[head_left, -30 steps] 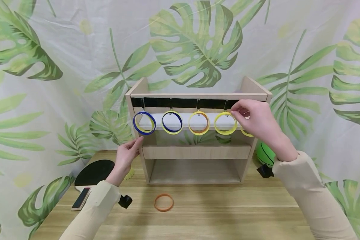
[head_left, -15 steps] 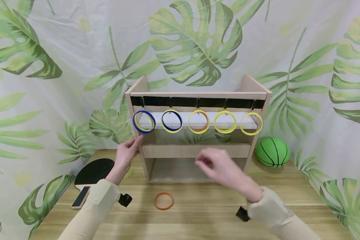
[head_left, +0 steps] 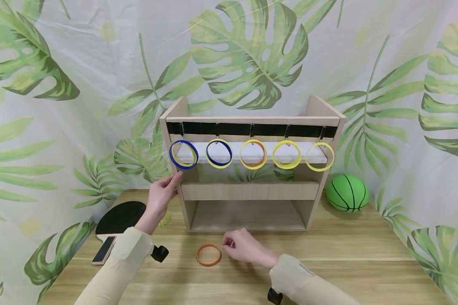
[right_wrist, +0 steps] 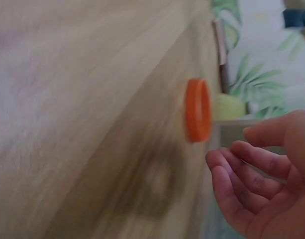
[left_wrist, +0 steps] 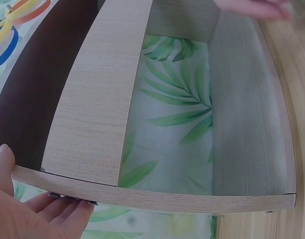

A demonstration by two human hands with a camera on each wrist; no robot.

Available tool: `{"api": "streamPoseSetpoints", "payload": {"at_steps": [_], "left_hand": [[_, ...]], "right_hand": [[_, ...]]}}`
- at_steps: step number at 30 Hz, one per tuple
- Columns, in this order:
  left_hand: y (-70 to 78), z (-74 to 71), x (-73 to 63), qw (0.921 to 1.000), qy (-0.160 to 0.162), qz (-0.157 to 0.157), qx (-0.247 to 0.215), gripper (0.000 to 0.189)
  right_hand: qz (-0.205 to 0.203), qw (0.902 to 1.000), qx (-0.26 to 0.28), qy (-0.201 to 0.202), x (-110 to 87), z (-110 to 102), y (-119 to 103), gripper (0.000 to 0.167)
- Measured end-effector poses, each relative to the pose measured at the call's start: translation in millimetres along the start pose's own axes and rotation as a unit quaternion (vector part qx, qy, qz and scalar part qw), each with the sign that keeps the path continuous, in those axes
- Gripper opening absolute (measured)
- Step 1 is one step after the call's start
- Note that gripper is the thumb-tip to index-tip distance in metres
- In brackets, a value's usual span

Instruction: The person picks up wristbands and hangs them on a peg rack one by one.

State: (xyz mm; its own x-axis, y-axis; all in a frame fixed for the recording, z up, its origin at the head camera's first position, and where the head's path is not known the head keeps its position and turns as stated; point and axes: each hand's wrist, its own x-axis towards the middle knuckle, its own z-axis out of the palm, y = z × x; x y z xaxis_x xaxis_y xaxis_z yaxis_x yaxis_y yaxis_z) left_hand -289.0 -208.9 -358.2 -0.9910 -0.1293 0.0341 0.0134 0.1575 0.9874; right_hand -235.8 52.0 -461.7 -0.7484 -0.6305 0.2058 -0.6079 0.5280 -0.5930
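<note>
My left hand (head_left: 162, 198) grips the left side panel of a wooden shelf (head_left: 249, 192). In the left wrist view the thumb lies on the inner side of the panel and the fingers (left_wrist: 62, 211) curl round its outside. An orange ring (head_left: 208, 264) lies on the table. Just right of it is my right hand (head_left: 246, 246), with loosely bent fingers holding nothing. From hooks on the shelf's black strip (head_left: 234, 129) hang several rings, among them a blue ring (head_left: 171, 157) at the left end and a yellow ring (head_left: 319, 170) at the right end.
A green ball (head_left: 347, 193) sits on the table to the right of the shelf. On the left lie a black table tennis paddle (head_left: 118, 218) and a small dark-topped block (head_left: 104, 250). Behind everything hangs a leaf-print cloth (head_left: 248, 55).
My right hand has left the rightmost hanging yellow ring and come down and left to beside the orange ring. My left hand keeps its grip on the shelf panel.
</note>
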Motion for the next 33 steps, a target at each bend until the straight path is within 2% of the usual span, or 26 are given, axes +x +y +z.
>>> {"api": "streamPoseSetpoints", "payload": {"at_steps": [5,9,17,20,26,33], "left_hand": [[0.3,0.0,0.1,1.0,0.0,0.001,-0.002,0.066],[0.8,0.5,-0.3,1.0,-0.001,0.004,-0.004,0.067],[0.6,0.8,-0.3,1.0,0.003,0.002,-0.003,0.067],[0.3,0.6,-0.4,1.0,0.004,0.0,-0.005,0.067],[-0.3,0.2,-0.4,0.9999,-0.003,0.004,-0.014,0.066],[-0.2,0.0,0.2,0.9999,-0.004,0.006,-0.013,0.065]], "right_hand": [[0.038,0.999,-0.022,-0.009,10.4,13,10,0.006],[0.051,0.9975,-0.044,-0.02,17.3,19,11,0.008],[0.079,0.9955,-0.033,-0.04,24.5,26,7,0.007],[0.076,0.9955,-0.04,-0.038,24.3,27,6,0.006],[0.04,0.9971,-0.06,-0.023,22.3,22,8,0.005],[0.017,0.9991,-0.037,-0.008,14.1,-6,4,0.006]]}}
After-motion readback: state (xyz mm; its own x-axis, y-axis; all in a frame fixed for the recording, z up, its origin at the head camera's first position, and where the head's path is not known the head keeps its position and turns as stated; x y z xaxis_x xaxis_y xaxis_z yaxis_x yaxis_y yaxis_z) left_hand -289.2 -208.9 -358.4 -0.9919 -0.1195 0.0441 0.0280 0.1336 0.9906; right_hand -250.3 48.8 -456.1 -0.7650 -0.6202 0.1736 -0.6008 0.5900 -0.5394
